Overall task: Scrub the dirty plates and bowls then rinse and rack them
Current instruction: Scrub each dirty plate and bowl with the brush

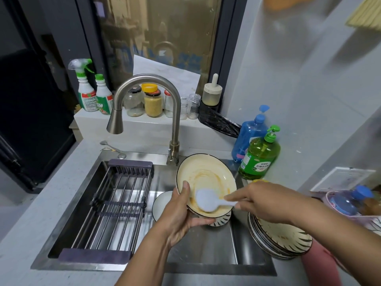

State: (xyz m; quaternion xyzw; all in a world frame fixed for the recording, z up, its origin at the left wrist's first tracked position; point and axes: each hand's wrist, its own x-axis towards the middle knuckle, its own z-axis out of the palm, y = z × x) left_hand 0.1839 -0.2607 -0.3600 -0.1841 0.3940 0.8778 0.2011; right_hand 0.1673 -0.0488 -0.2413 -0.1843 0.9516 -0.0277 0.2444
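My left hand (pixel 181 213) grips a cream plate (pixel 206 176) with a dark rim and orange-brown smears, tilted up over the sink (pixel 216 252). My right hand (pixel 259 198) holds the handle of a white scrub brush (pixel 207 200), whose head lies against the plate's lower inside. Under the plate, a patterned bowl (pixel 221 220) and a white dish (pixel 161 205) rest in the sink. A stack of several dirty patterned plates (pixel 282 238) sits on the counter to the right. The metal drying rack (pixel 115 207) spans the sink's left half and holds nothing.
The steel faucet (pixel 144 106) arches over the sink, with no water running. Green (pixel 259 155) and blue (pixel 249 137) soap bottles stand at the back right. Spray bottles (pixel 86 87) and jars (pixel 152 102) line the ledge behind. A pink basket with bottles (pixel 350 201) sits far right.
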